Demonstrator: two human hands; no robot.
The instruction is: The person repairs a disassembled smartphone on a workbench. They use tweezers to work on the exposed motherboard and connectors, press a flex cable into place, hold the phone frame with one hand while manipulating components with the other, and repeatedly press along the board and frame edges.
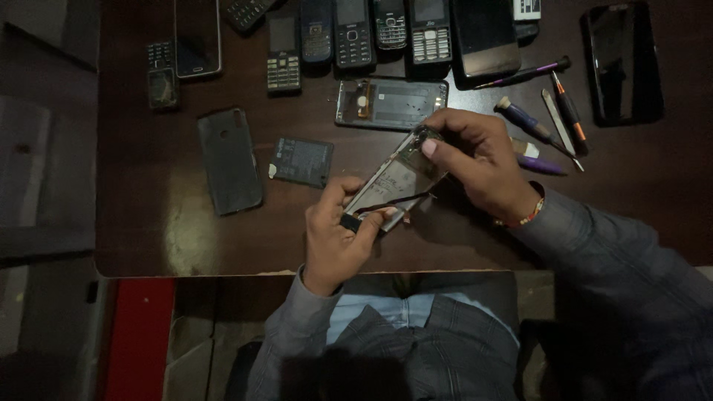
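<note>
My left hand [336,238] grips the bottom of the open phone [394,182] above the desk [148,223] and my right fingers [438,145] pinch its top, so I think hard pulling could tear the thin cable [394,202]

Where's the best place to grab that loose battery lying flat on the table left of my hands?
Probably by its two long edges, coming straight down from above. The battery is a thin flat rectangle lying flush on the table, so there is little to pinch from the side. Bare tabletop borders both long edges, and the dark phone cover lies apart on its left. The left hand is nearest.
</note>
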